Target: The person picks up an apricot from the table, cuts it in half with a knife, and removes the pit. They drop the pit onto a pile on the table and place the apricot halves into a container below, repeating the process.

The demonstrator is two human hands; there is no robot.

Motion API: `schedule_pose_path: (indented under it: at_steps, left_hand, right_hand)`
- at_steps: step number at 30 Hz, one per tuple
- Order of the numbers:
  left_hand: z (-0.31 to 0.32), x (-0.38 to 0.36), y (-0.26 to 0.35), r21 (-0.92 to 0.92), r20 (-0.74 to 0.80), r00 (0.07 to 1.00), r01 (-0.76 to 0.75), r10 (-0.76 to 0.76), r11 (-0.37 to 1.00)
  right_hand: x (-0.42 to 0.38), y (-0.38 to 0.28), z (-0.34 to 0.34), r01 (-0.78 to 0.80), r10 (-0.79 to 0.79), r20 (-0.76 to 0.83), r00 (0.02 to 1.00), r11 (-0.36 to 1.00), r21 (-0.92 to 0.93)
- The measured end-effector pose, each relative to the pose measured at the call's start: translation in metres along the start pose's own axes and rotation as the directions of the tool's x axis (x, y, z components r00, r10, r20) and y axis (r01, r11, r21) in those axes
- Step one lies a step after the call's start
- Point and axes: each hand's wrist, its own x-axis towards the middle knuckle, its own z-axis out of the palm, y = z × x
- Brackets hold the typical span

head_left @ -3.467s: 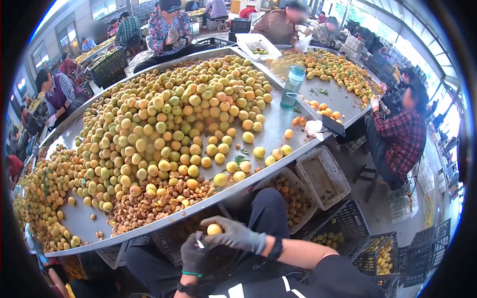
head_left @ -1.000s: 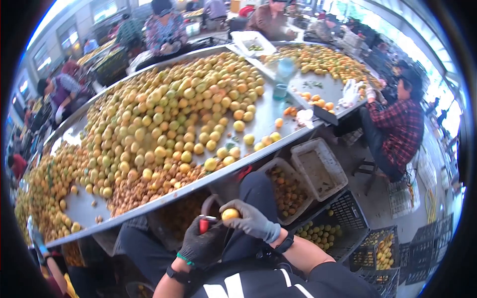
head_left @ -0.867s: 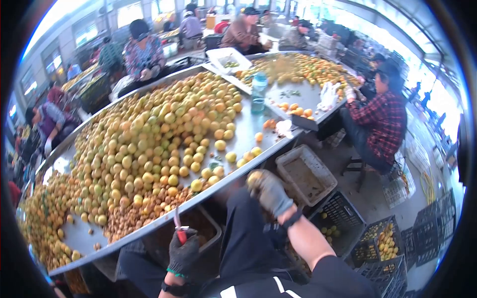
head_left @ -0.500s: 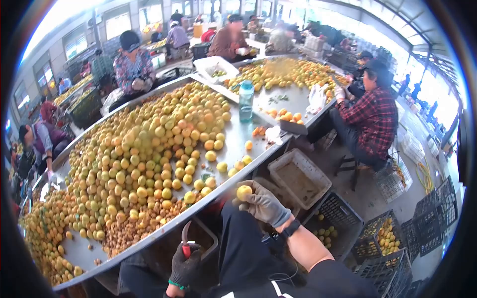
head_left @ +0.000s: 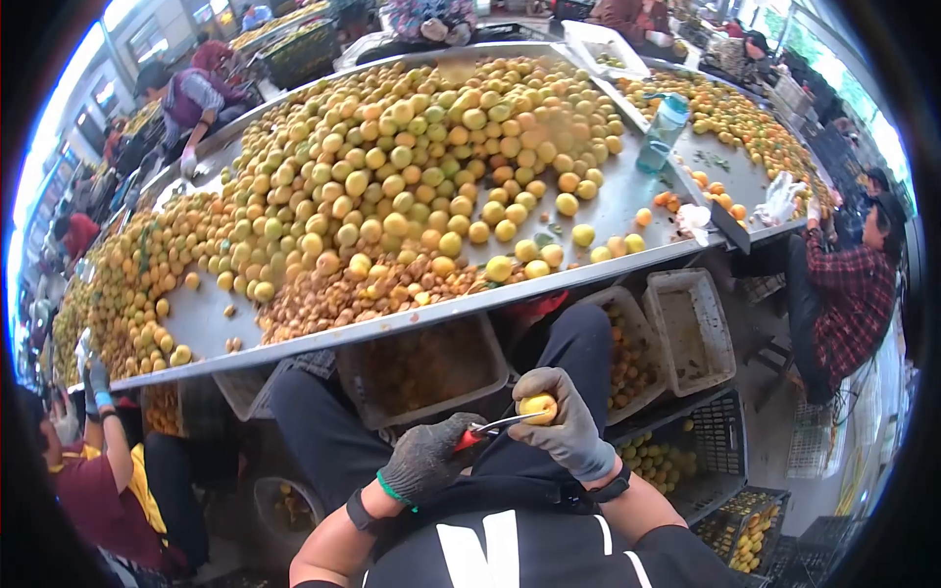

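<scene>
My left hand [head_left: 427, 461], in a dark glove with a green cuff, is wrapped round the red handle of a small curved knife [head_left: 503, 423]. Its blade reaches across to an apricot [head_left: 538, 406] and lies against the fruit's lower side. The apricot is pinched in the fingers of my right hand [head_left: 571, 431], gloved in grey. Both hands are above my lap, in front of the table edge. Beyond them, a large heap of yellow-green apricots [head_left: 392, 157] covers much of the metal table [head_left: 598, 214], with small brown pieces [head_left: 343, 299] piled near its front edge.
A blue bottle [head_left: 663, 135] stands on the table at the right. Under the edge are a bin [head_left: 495, 365], a pale crate [head_left: 727, 343] and a black crate [head_left: 725, 453] holding fruit. Co-workers sit around: one in plaid [head_left: 855, 289] at right, one in maroon [head_left: 93, 500] at left.
My view has turned left and down. My left hand has come up with the knife to the apricot in my right hand; before, the two were apart.
</scene>
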Motion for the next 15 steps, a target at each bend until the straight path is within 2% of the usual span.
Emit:
schedule_pose_path:
  at_steps: [1, 6, 8, 15]
  left_hand:
    - [-0.001, 0.000, 0.004, 0.022, -0.064, 0.998, -0.010, 0.011, 1.000]
    - [0.002, -0.005, -0.009, 0.084, -0.065, 0.997, -0.042, 0.047, 0.996]
    - [0.005, -0.007, -0.013, 0.119, -0.102, 0.986, -0.121, 0.133, 0.986]
    - [0.009, -0.006, -0.006, 0.177, -0.168, 0.980, -0.077, 0.108, 0.981]
  right_hand:
    - [0.001, 0.003, 0.003, 0.014, -0.014, 0.011, 1.000, 1.000, -0.024]
    - [0.002, -0.004, 0.014, -0.124, 0.124, -0.006, 0.992, 0.990, 0.062]
    - [0.004, -0.004, 0.018, -0.075, 0.073, 0.018, 0.997, 0.986, 0.151]
    - [0.004, -0.003, 0.026, -0.098, 0.097, 0.014, 0.995, 0.961, 0.259]
